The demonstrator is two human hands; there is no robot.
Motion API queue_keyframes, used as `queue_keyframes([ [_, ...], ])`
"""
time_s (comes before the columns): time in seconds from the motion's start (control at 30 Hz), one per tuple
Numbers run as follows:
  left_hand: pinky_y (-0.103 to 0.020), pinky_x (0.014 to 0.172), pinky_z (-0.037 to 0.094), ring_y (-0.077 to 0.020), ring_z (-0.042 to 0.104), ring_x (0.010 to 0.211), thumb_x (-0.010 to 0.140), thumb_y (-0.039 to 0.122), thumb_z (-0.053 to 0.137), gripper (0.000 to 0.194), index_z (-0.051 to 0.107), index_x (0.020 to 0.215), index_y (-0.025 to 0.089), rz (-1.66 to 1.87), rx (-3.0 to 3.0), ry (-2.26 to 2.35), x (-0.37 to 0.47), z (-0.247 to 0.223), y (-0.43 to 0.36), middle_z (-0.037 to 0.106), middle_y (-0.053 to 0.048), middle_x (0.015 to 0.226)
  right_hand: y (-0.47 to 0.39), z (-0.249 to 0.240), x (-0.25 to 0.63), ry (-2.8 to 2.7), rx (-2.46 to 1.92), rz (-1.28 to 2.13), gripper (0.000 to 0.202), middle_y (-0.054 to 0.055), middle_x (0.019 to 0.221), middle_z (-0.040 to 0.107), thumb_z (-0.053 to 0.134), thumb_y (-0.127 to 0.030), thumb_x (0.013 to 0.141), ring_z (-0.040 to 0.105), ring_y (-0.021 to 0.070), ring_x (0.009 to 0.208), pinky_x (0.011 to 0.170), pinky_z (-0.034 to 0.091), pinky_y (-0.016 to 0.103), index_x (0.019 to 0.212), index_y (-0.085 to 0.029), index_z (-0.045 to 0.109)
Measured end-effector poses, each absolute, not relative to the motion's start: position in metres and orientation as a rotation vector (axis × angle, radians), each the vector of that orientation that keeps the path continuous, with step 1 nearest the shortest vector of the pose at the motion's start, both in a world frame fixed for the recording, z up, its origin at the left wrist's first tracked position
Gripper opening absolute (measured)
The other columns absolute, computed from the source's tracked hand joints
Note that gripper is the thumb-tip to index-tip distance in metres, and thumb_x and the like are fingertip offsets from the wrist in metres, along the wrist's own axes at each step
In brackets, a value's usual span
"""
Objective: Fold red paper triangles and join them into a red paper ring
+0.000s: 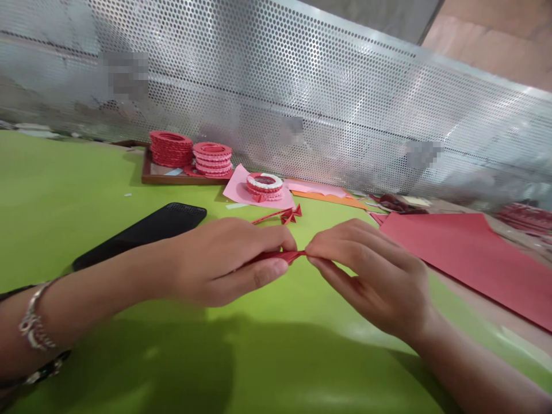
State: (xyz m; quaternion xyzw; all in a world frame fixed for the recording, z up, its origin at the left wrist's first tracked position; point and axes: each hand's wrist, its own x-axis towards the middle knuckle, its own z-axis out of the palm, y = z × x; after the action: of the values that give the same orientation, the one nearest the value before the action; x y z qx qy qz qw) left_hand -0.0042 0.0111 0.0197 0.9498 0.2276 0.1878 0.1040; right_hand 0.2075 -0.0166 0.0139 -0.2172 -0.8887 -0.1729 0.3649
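A narrow red paper strip point(292, 255), creased and twisted toward its right end, stretches between my two hands above the green tabletop. My left hand point(233, 261) is closed around its wider part, thumb below and fingers above. At the thin right tip, my right hand point(371, 273) pinches it between thumb and fingertips. The part inside my left palm is hidden. Just beyond my left fingers lies a red folded-paper piece point(291, 215) with a thin stem and bow-like end.
A black phone point(142, 233) lies left. Behind stand stacked red rings point(171, 150) and pink-red rings point(213, 159) in a brown tray point(172, 180). More rings point(264, 185) rest on pink paper point(237, 187). Red sheets point(466, 247) lie right. A perforated metal panel point(276, 75) borders the back.
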Motion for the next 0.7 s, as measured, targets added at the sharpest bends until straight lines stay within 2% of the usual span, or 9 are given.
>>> queue_keyframes([
  [0.17, -0.023, 0.059, 0.036, -0.0124, 0.051, 0.062, 0.089, 0.033, 0.030, 0.025, 0.052, 0.092, 0.020, 0.589, 2.698, 0.692, -0.0027, 0.0190, 0.0106, 0.057, 0.003, 0.071, -0.0172, 0.0152, 0.2104, -2.317, -0.548, -0.497, 0.015, 0.002, 0.086, 0.066, 0.052, -0.008, 0.083, 0.059, 0.0128, 0.077, 0.072, 0.051, 0.027, 0.090, -0.020, 0.059],
  [0.43, -0.021, 0.054, 0.036, -0.0095, 0.044, 0.054, 0.089, 0.030, 0.032, 0.020, 0.049, 0.089, 0.019, 0.617, 2.567, 0.628, -0.0002, 0.0212, 0.0097, 0.048, 0.005, 0.062, -0.0176, 0.0160, 0.2086, -2.246, -0.512, -0.508, 0.016, 0.003, 0.082, 0.068, 0.055, -0.006, 0.081, 0.063, 0.0129, 0.076, 0.070, 0.054, 0.026, 0.088, -0.020, 0.061],
  [0.7, -0.021, 0.054, 0.036, -0.0102, 0.045, 0.056, 0.088, 0.032, 0.032, 0.021, 0.049, 0.088, 0.019, 0.611, 2.543, 0.652, 0.0010, 0.0215, 0.0093, 0.048, 0.004, 0.063, -0.0179, 0.0167, 0.2128, -2.271, -0.504, -0.551, 0.017, 0.004, 0.086, 0.067, 0.052, -0.008, 0.083, 0.063, 0.0153, 0.079, 0.071, 0.054, 0.028, 0.088, -0.021, 0.062],
])
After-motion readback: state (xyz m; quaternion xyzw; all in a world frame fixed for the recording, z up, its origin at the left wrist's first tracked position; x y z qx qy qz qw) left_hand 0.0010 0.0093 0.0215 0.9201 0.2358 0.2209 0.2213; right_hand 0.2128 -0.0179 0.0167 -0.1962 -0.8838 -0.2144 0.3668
